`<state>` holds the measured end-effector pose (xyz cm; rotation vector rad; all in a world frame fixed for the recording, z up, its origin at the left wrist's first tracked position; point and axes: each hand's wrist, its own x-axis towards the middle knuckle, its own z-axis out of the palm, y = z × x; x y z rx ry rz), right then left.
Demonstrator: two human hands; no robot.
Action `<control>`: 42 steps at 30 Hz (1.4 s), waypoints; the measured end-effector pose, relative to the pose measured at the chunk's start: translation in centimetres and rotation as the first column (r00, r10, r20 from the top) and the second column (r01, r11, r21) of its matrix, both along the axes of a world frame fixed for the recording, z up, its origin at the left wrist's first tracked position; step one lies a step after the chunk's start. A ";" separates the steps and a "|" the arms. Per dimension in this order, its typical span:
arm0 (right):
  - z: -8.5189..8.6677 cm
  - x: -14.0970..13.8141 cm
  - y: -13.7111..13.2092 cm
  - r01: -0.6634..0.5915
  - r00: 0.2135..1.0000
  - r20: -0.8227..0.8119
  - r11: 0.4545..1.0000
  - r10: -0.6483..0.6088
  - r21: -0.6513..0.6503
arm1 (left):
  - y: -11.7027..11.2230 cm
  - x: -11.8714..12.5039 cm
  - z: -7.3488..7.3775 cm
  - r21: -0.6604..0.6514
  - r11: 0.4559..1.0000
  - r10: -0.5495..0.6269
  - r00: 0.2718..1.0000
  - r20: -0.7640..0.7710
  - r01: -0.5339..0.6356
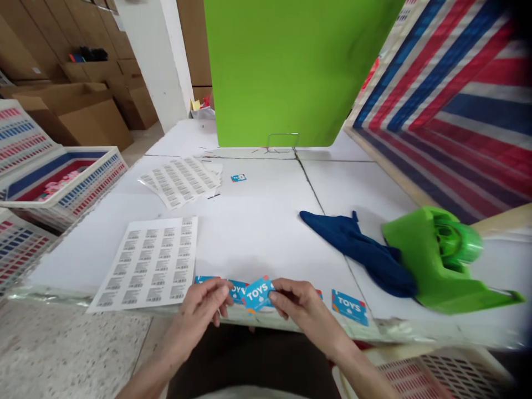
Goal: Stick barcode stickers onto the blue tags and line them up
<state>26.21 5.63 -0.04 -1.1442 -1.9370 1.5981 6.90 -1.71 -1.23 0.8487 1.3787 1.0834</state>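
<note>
A small blue card marked "TOYS" (256, 295) is pinched by its right end between the thumb and fingers of my right hand (297, 299). It is tilted, just above the table's front edge. My left hand (206, 301) is beside its left end, thumb and forefinger pressed together; whatever they may hold is too small to make out. Behind the hands, more blue cards lie in a row along the edge, partly covered, with one plain to see card (349, 306) at the right. Left of my left hand lies a sheet of barcode labels (152, 261).
More label sheets (183, 180) and a small card (238, 178) lie farther back. A green board (291, 72) stands at the rear. On the right are a dark blue cloth (361, 249) and a green tape dispenser (432, 260). Striped baskets (95, 183) stand at the left.
</note>
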 end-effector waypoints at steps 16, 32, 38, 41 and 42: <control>-0.2 -4.9 0.3 0.017 0.998 -0.055 0.996 -0.021 -0.086 | 0.1 0.8 -1.5 0.062 0.986 0.144 0.980 0.135 -0.154; 0.0 -5.4 2.1 0.001 1.000 -0.029 0.995 -0.004 -0.100 | 0.8 -2.1 -0.3 0.086 0.984 0.148 0.986 0.076 -0.155; -0.3 -6.2 1.2 -0.045 0.999 0.012 0.997 0.045 0.067 | 0.5 0.0 -1.4 0.073 0.975 0.194 0.960 0.201 -0.212; -0.1 -5.8 0.9 -0.038 0.996 0.084 0.888 -0.001 0.458 | -0.1 -0.1 -1.2 0.138 0.975 0.175 0.985 0.014 -0.175; -0.1 -5.5 0.7 -0.058 0.996 0.090 0.804 0.006 0.592 | -0.3 -0.3 -1.1 0.179 0.968 0.195 0.976 -0.092 -0.177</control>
